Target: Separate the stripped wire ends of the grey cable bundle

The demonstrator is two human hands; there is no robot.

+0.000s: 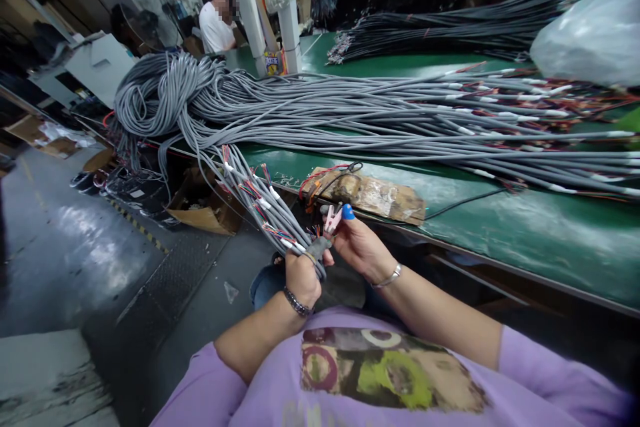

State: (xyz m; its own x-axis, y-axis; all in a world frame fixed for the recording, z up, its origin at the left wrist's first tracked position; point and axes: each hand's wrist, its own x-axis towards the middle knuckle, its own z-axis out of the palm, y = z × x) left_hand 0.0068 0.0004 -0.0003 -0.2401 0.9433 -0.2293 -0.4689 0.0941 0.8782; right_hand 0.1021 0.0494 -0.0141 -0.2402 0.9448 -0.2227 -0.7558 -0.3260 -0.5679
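Note:
My left hand (303, 277) is wrapped round the near end of a bundle of grey cables (270, 203) that hangs off the table edge. Coloured wire ends and white sleeves stick out along this bundle. A grey cover sits on the left thumb, which lies across the cables. Close beside it, my right hand (357, 243), with a blue cover on a fingertip, pinches a small pale pink clip-like piece (333, 219). Its exact kind is too small to tell. Several fingers of the right hand are hidden behind the palm.
A worn wooden board (385, 197) with red and black leads lies at the edge of the green table (500, 233). Long grey cables (325, 107) cover the table, coiled at the left. Black cables (450, 30) and a plastic bag (590, 37) lie behind. A person (216, 23) sits beyond.

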